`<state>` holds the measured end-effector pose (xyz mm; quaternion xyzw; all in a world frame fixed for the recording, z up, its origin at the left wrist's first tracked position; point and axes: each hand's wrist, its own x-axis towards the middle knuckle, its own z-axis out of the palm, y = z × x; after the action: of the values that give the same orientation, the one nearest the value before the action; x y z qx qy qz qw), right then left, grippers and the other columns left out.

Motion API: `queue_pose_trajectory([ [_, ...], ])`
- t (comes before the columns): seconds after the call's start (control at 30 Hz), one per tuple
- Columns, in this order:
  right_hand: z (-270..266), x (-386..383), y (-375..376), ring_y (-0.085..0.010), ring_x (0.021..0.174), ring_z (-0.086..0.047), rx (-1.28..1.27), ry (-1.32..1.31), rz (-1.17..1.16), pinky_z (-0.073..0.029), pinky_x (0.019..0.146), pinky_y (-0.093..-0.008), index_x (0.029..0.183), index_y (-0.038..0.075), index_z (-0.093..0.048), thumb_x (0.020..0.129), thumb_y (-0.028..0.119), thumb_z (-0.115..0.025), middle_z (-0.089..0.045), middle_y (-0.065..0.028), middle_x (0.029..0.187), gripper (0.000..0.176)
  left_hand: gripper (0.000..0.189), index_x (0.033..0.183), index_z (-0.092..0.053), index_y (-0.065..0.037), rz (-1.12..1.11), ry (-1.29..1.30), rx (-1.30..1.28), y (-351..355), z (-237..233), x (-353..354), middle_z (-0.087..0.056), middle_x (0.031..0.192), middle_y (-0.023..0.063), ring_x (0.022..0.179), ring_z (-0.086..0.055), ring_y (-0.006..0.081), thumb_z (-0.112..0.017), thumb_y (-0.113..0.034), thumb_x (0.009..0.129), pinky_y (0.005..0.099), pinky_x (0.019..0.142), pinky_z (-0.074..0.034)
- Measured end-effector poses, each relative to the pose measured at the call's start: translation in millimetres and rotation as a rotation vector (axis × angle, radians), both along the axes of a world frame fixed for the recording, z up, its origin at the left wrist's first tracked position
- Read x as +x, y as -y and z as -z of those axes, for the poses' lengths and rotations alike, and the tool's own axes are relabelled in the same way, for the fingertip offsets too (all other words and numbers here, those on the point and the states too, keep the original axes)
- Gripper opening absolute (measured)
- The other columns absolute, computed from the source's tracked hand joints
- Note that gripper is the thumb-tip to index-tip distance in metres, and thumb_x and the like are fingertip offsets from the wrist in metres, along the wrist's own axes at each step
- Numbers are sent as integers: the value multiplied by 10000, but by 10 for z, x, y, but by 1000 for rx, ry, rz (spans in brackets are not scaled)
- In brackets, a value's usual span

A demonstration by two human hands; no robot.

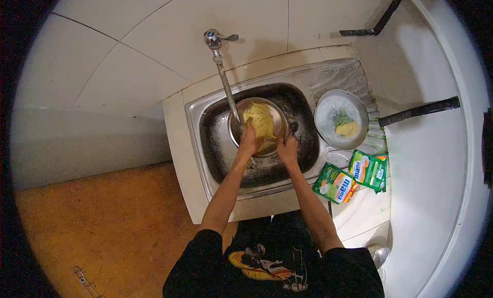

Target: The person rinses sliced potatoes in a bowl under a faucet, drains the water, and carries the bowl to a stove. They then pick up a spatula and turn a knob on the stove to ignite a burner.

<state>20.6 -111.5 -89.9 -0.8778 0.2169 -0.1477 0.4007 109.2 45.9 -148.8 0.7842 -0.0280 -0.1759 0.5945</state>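
A round metal pan [282, 116] sits in the sink basin under the faucet spout. Inside it is a yellow item with a ridged, stringy surface [261, 118]; I cannot make out whether it is a cloth, a net scrubber or something else. My left hand [249, 140] is closed on the near left side of this yellow item, its thumb pointing away from me. My right hand [287, 148] is closed at the pan's right rim, fingers partly hidden. A small dark part [294, 127], perhaps a handle, shows just beyond the right hand.
A steel sink [205, 167] surrounds the pan, with a wall faucet [222, 67] reaching over it. On the drainboard stands a pale dish [328, 105] holding a yellow sponge [347, 129] and green scraps. Green packets [335, 184] lie at the counter's right front. A white wall [426, 159] bounds the right.
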Motion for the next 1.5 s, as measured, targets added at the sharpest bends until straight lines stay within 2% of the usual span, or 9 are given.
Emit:
queue_pose_trajectory([
  [0.2,-180,139,90,-413,622,-553,223,-134,49,-414,585,-467,775,-97,-511,814,67,-529,-545,-226,645,170,928,1428,-201,-120,279,327,604,189,-1220,214,-458,1284,249,1162,-480,403,-752,-184,684,416,874,-475],
  [0.43,-397,184,56,-394,794,-630,173,-140,-15,-481,730,-446,1248,-126,-408,801,13,-513,-624,-272,833,480,1232,1435,41,2,292,383,1198,350,-1025,-36,-474,1162,367,1024,-563,409,-817,-301,604,400,807,-502],
  [0.67,-287,193,8,-400,854,-628,151,-131,-89,-502,709,-438,1257,-105,-414,807,-4,-479,-607,-294,965,466,1268,1416,73,45,350,-30,1090,356,-1251,145,-612,987,252,807,-624,414,-812,-380,612,440,815,-476],
  [0.87,-356,229,71,-389,755,-595,268,-191,-55,-473,669,-456,1133,-87,-495,825,55,-525,-589,-263,858,340,1116,1450,-83,-48,427,-27,805,-6,-1316,371,-585,1108,235,1007,-564,415,-778,-400,652,456,864,-444],
  [1.03,-438,213,35,-398,747,-578,206,-150,-96,-457,679,-487,1168,-75,-481,834,114,-544,-571,-242,814,388,965,1425,-264,-95,113,123,344,52,-1739,403,-531,1185,235,1158,-430,445,-781,-352,652,435,951,-400],
  [1.07,-328,176,-3,-405,749,-574,87,-178,-103,-455,680,-497,1194,-74,-466,838,132,-544,-568,-239,815,418,965,1425,-264,-95,112,123,346,-33,-1467,371,-531,1185,235,1158,-430,445,-781,-352,652,435,951,-400],
  [1.13,-334,150,-77,-412,781,-569,61,-156,-62,-446,718,-499,1231,-68,-441,843,134,-537,-571,-243,840,447,999,1419,-247,-42,518,649,1086,-266,-656,277,-484,1229,228,1142,-419,471,-803,-288,627,475,910,-428],
  [1.23,-387,196,-26,-427,869,-546,202,-243,-50,-419,795,-497,1295,-53,-397,847,136,-527,-567,-256,923,503,1049,1426,-175,-1,457,201,1191,217,-1304,109,-415,1303,249,1173,-402,478,-798,-272,627,540,894,-428],
  [1.5,-515,116,46,-435,974,-516,311,-325,-112,-374,908,-481,1357,-21,-349,817,99,-540,-563,-288,1053,586,1077,1422,-128,-9,318,495,942,238,-1188,104,-624,983,217,926,-601,385,-795,-302,628,522,820,-467],
])
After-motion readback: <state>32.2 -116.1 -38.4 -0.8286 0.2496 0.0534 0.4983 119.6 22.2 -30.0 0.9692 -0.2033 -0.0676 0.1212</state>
